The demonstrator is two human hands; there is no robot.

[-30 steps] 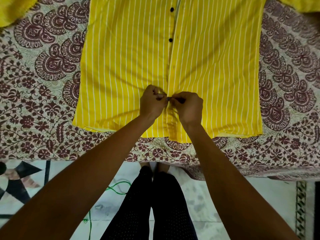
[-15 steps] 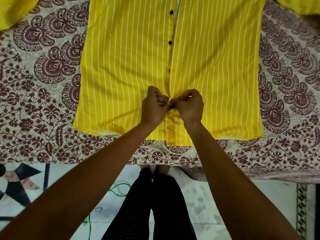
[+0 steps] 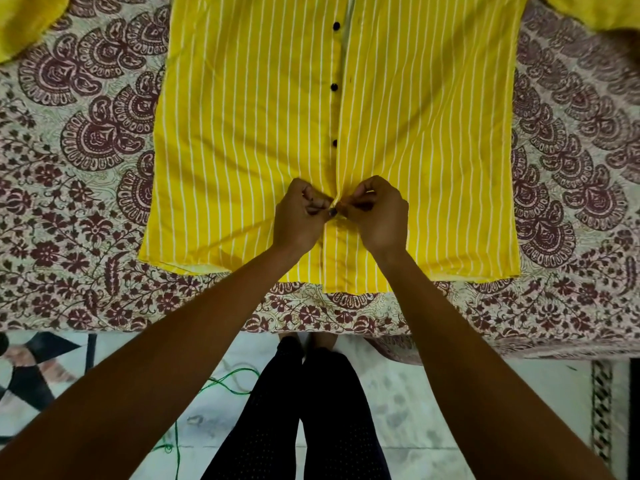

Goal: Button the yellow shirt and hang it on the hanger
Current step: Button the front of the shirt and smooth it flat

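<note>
A yellow shirt (image 3: pixel 242 133) with thin white stripes lies flat, front up, on a patterned bedsheet, hem toward me. Three black buttons (image 3: pixel 334 86) show along the middle placket above my hands. My left hand (image 3: pixel 298 216) pinches the left placket edge with a dark button at its fingertips. My right hand (image 3: pixel 377 213) pinches the right placket edge against it. The two hands meet at the placket, low on the shirt. No hanger is in view.
The bedsheet (image 3: pixel 86 209) is cream with maroon floral prints and hangs over the near bed edge. Yellow cloth shows at the top left corner (image 3: pixel 24 26) and the top right corner (image 3: pixel 595 12). Below are a tiled floor, a green cord (image 3: pixel 221 382) and my dark-trousered legs.
Both hands have stayed at the lowest button, their fingers shifting as they work the button and placket edges together. The third black button above them is now plainly visible.
</note>
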